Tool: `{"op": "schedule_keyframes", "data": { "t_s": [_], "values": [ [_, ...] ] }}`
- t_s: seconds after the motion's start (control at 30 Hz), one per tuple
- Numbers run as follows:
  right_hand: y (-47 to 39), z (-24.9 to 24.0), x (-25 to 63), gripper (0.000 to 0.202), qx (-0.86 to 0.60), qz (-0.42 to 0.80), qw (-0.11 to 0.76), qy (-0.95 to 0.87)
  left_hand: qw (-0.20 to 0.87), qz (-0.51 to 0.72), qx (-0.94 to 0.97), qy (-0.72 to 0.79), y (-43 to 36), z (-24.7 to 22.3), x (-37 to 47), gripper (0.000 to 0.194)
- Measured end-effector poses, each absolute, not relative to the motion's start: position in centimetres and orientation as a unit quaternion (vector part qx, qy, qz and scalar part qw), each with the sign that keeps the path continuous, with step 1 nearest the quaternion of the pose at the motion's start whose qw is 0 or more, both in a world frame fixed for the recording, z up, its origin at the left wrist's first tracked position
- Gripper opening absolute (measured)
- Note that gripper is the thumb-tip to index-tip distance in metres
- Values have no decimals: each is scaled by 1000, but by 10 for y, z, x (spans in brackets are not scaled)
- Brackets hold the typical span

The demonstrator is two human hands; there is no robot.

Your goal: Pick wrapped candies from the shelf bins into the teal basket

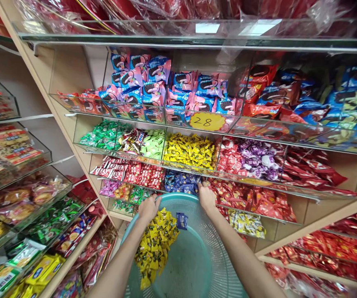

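A teal plastic basket (191,265) with perforated sides is in front of me, its far rim close to the lower candy bins. My left hand (148,208) is closed on its left rim. My right hand (207,196) is closed at the rim on the right; its fingertips are partly hidden near the shelf edge. A heap of yellow-wrapped candies (156,244) lies along the basket's left side. A single blue-wrapped candy (182,221) shows apart from the heap, inside the basket. Just beyond the rim is a bin of blue-wrapped candies (181,182).
Red-wrapped candies (231,192) fill the bin right of the blue ones. Above sit yellow candies (189,151) and blue-pink cookie packs (153,93), with a yellow "28" tag (207,121). Glass-fronted shelves (26,161) of packaged snacks stand at left. A wooden panel (318,225) slants at right.
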State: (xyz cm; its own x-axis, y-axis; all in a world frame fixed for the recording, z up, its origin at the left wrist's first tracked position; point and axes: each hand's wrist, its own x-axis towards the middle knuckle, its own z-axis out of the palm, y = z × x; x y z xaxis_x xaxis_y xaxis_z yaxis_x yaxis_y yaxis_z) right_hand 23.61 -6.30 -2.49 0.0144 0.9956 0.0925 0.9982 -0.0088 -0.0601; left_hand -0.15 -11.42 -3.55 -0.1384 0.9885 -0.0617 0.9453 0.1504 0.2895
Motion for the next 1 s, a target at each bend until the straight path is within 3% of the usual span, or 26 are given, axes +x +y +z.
{"op": "schedule_keyframes", "data": {
  "t_s": [0.17, 0.33, 0.47, 0.53, 0.6, 0.77, 1.0],
  "values": [
    [-71, -13, 238, 33, -704, 4, 119, -700, 112, 95, 647, 749, -113, -35, 1, 48],
    [-80, 2, 241, 32, -663, 37, 257, -702, 112, 92, 651, 745, -113, -33, 2, 48],
    [-82, 2, 245, 27, -584, 128, 373, -709, 110, 93, 657, 740, -112, -33, 6, 47],
    [-83, -4, 247, 24, -548, 194, 392, -713, 105, 92, 662, 736, -111, -32, 8, 46],
    [-85, -14, 249, 21, -521, 272, 361, -724, 102, 90, 667, 733, -110, -32, 11, 46],
    [-92, -47, 253, 18, -515, 445, 178, -711, 105, 82, 675, 725, -109, -29, 16, 47],
    [-95, -84, 259, 17, -556, 455, 100, -688, 97, 72, 685, 719, -108, -29, 19, 46]
  ]
}}
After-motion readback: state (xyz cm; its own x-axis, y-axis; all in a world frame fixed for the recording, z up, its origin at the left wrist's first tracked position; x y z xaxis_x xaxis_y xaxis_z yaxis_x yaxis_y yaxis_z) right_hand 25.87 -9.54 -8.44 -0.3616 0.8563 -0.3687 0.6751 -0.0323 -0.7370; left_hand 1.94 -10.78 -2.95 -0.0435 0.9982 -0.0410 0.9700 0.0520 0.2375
